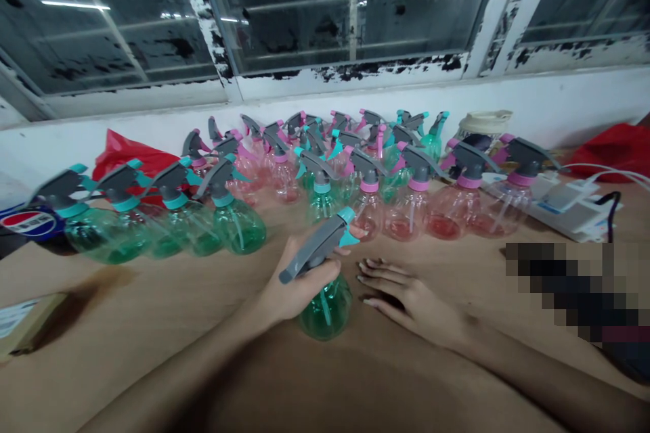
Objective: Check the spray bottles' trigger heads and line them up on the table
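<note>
My left hand (305, 284) is wrapped round the neck of a green spray bottle (325, 314) with a grey and teal trigger head. That bottle stands on the wooden table (228, 352) near its front, its nozzle pointing up and right. My right hand (411, 298) lies just right of the bottle, fingers stretched out on the tabletop, holding nothing. Behind my hands are a row of pink spray bottles (406, 216) and one green spray bottle (321, 203). To the left stands a row of several green spray bottles (238, 223).
More spray bottles crowd the back by the wall. A Pepsi bottle (30, 223) lies at far left, near a small box (30, 325). Red plastic bags (126, 155) sit at both sides. A white power strip (573, 210) with cables is at right, by a beige-lidded container (485, 123).
</note>
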The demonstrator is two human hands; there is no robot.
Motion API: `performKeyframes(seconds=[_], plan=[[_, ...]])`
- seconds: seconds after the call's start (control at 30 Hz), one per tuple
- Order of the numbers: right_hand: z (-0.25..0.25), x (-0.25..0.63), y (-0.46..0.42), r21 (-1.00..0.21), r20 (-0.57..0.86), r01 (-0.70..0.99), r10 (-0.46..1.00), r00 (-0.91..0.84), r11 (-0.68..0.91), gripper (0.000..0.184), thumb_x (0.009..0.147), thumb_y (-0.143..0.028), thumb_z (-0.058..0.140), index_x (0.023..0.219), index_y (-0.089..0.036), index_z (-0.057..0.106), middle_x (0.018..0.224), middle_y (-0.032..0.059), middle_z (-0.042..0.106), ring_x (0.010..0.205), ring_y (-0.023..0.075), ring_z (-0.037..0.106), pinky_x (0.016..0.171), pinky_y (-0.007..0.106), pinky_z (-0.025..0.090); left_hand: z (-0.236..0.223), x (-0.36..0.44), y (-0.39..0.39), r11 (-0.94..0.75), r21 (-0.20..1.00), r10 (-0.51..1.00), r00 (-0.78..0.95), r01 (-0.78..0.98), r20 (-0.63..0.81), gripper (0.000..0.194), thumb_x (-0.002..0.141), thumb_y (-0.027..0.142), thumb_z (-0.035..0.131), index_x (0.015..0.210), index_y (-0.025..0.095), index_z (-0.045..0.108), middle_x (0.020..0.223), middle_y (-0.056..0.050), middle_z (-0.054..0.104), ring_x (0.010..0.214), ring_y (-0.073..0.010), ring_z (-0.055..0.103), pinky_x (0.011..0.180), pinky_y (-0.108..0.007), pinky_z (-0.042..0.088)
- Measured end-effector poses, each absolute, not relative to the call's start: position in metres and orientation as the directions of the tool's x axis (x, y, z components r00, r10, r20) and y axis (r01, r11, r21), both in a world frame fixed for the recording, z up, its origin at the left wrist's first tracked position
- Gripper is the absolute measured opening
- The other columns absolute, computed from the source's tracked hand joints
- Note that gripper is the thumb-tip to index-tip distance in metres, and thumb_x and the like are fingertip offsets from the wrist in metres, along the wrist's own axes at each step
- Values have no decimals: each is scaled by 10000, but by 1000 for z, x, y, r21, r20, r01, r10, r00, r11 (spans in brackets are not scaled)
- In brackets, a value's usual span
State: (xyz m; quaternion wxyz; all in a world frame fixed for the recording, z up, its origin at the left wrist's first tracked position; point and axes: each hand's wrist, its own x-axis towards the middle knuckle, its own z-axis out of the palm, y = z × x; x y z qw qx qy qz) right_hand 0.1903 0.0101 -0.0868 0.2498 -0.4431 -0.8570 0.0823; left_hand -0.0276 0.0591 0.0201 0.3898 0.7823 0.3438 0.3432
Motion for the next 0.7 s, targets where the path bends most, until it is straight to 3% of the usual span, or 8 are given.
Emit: performKeyframes(seconds=[0.13, 0.4, 0.53, 0.7], plan=[[-86, 190, 10, -356, 335, 725, 805, -490, 589, 410, 940, -333, 487, 1306, -153, 532, 1367, 70, 545, 1300, 222, 461, 1106, 452, 369, 25, -27, 59, -485, 844, 787, 534, 227, 309, 141, 712, 217, 524, 817, 183, 611, 753, -28, 666, 668, -174, 611, 565, -269, 446], [-85, 190, 11, -387, 340, 717, 812, -474, 580, 395, 937, -346, 491, 1284, -169, 555, 1360, 71, 551, 1290, 220, 475, 1094, 453, 385, 31, -26, 56, -441, 855, 799, 554, 273, 235, 309, 695, 229, 507, 951, 168, 669, 675, -10, 640, 509, -151, 524, 466, -263, 385], [-86, 191, 11, -397, 346, 708, 810, -474, 584, 382, 937, -336, 494, 1277, -176, 562, 1362, 69, 550, 1294, 218, 470, 1090, 448, 391, 31, -28, 53, -440, 830, 826, 517, 343, 225, 288, 718, 282, 507, 895, 183, 712, 558, 13, 550, 523, -165, 506, 520, -284, 414], [-88, 192, 12, -403, 365, 698, 803, -470, 592, 374, 934, -344, 500, 1270, -196, 570, 1349, 57, 566, 1288, 214, 477, 1087, 449, 394, 33, -30, 54, -474, 820, 803, 538, 320, 255, 235, 691, 296, 509, 807, 201, 690, 620, 4, 572, 596, -173, 527, 594, -296, 442]])
